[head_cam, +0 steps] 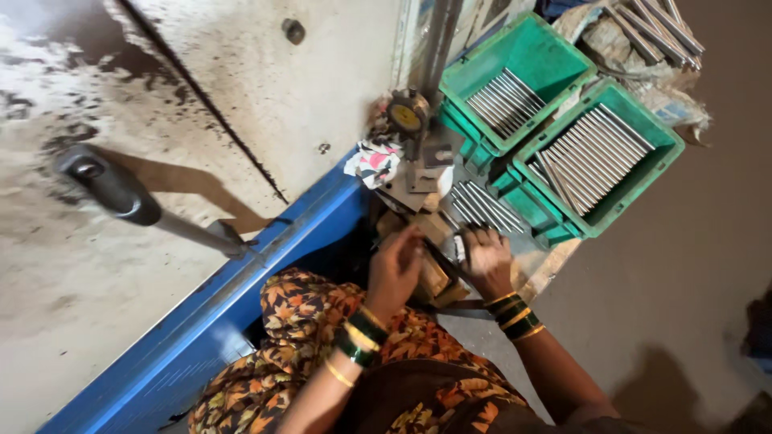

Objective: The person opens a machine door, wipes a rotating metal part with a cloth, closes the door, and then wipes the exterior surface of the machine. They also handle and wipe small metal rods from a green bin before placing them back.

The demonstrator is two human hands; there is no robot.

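Note:
My left hand (pixel 394 269) lies with curled fingers on a wooden block (pixel 434 277) of a small measuring stand. My right hand (pixel 486 261) is just to the right of it, fingers bent down at the near ends of a row of thin metal rods (pixel 482 207). Both hands show their backs, so what the fingers hold is hidden. A dial gauge with a yellow face (pixel 406 116) stands beyond the hands on a metal bracket (pixel 426 169). Both wrists wear green and gold bangles.
Two green plastic trays (pixel 563 48) (pixel 667 149) with several metal rods stand at the upper right, more rods bundled behind (pixel 659 28). A patterned rag (pixel 374 161) hangs by the gauge. A blue machine edge (pixel 265 257) and a dark lever handle (pixel 112 189) are at left.

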